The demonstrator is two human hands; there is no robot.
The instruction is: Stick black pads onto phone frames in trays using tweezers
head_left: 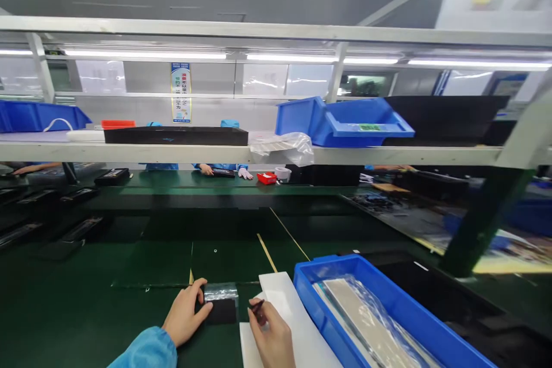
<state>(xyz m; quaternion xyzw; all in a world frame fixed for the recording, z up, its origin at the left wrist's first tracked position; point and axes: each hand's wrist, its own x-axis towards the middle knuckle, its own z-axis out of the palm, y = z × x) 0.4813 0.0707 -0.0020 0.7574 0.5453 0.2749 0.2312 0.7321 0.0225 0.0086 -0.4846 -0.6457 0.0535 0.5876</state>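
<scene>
On the dark green work surface lies a flat black piece with a shiny clear plastic strip along its far side. My left hand, in a blue sleeve, rests at its left; the thumb tip touches the black piece, and the index finger is apart from the thumb near the strip's corner. Right of the piece, my right hand pinches a small, slim, dark tool; its exact kind is unclear. Under that hand are white sheets.
A blue bin with plastic-wrapped flat strips stands at the right. A shelf crosses ahead, carrying blue bins and a black tray. Black devices lie at the left. Across the bench, a co-worker's hands hold a dark object.
</scene>
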